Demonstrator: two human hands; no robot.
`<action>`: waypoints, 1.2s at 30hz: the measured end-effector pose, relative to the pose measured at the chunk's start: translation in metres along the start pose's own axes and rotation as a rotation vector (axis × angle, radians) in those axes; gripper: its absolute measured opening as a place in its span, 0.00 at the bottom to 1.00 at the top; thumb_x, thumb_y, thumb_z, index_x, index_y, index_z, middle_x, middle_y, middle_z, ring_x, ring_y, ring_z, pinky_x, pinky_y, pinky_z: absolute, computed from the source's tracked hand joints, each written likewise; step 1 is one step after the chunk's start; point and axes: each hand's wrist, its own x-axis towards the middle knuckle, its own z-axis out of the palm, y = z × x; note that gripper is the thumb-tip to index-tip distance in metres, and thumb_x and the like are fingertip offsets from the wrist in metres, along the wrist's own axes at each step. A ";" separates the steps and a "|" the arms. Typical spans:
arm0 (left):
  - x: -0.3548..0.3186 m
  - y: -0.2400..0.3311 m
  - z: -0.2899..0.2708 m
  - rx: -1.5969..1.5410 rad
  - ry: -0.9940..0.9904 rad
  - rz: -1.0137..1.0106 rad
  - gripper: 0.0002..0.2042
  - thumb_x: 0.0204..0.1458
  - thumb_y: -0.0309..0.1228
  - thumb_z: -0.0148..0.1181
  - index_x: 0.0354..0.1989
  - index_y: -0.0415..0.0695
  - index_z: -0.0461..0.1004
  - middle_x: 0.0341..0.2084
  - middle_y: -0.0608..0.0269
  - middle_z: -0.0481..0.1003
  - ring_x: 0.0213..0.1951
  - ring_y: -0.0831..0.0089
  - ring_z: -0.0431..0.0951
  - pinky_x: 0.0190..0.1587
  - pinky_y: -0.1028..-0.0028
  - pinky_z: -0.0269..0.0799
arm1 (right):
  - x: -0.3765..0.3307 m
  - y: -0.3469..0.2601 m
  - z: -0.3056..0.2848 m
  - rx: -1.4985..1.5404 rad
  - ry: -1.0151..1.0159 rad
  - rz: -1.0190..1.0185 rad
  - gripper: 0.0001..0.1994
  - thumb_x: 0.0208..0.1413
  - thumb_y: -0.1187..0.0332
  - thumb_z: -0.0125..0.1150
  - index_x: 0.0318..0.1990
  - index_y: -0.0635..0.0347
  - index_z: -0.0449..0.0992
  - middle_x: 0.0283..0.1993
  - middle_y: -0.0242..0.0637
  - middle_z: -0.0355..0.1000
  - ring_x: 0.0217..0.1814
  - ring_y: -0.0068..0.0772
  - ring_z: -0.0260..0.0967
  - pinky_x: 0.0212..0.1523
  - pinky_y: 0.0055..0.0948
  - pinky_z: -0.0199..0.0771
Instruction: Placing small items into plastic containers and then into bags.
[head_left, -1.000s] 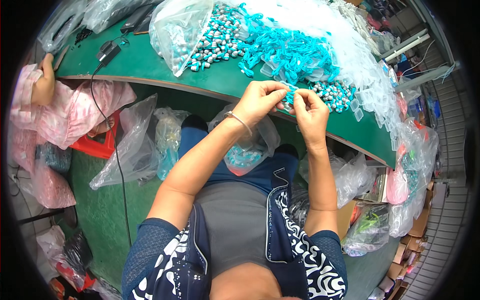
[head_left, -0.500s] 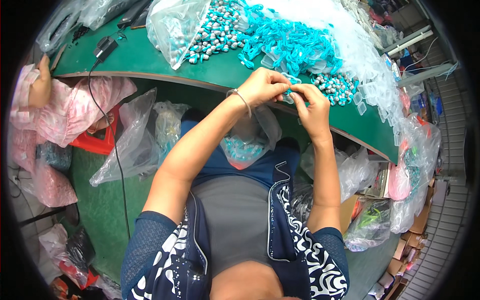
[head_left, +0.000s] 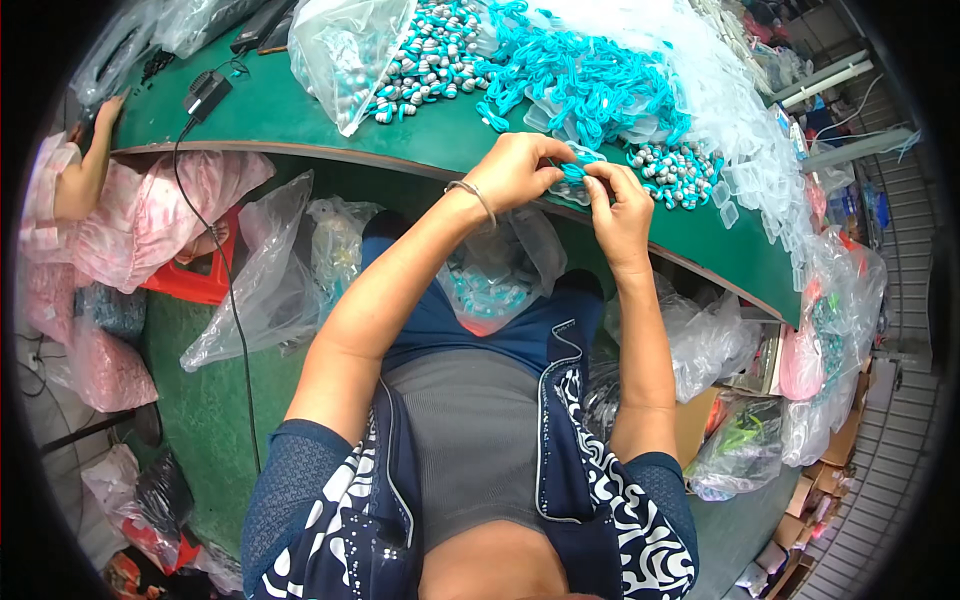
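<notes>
One small bundle of teal cord (head_left: 572, 173) is held over the near edge of the green table (head_left: 250, 115), pinched between thumb and fingers of both the left hand (head_left: 512, 178) and the right hand (head_left: 622, 207). Clear plastic (head_left: 570, 193) shows just below it; whether they are joined cannot be told. Beyond lies a heap of teal cords (head_left: 595, 90); right of the hands, a pile of grey-and-teal pieces (head_left: 675, 172). One clear bag (head_left: 492, 285) with teal contents sits at the lap.
</notes>
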 end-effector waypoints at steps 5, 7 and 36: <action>-0.006 -0.016 0.016 0.261 0.129 0.292 0.11 0.46 0.20 0.63 0.39 0.41 0.80 0.34 0.54 0.79 0.38 0.53 0.80 0.42 0.65 0.77 | -0.005 0.010 0.007 -0.118 0.022 -0.112 0.07 0.49 0.80 0.64 0.36 0.62 0.78 0.35 0.42 0.76 0.38 0.43 0.73 0.39 0.37 0.73; -0.010 -0.014 0.021 0.320 0.176 0.316 0.11 0.47 0.20 0.62 0.39 0.41 0.80 0.35 0.55 0.78 0.39 0.55 0.79 0.42 0.65 0.77 | -0.005 0.011 0.005 -0.193 0.025 -0.182 0.07 0.48 0.79 0.65 0.36 0.62 0.79 0.35 0.41 0.75 0.39 0.44 0.72 0.40 0.38 0.73; -0.019 -0.003 0.023 0.373 0.215 0.277 0.20 0.47 0.28 0.67 0.50 0.42 0.73 0.35 0.53 0.71 0.36 0.54 0.76 0.39 0.60 0.73 | 0.001 0.009 0.000 -0.190 -0.052 -0.143 0.14 0.46 0.77 0.68 0.42 0.59 0.78 0.34 0.38 0.75 0.38 0.43 0.69 0.40 0.38 0.70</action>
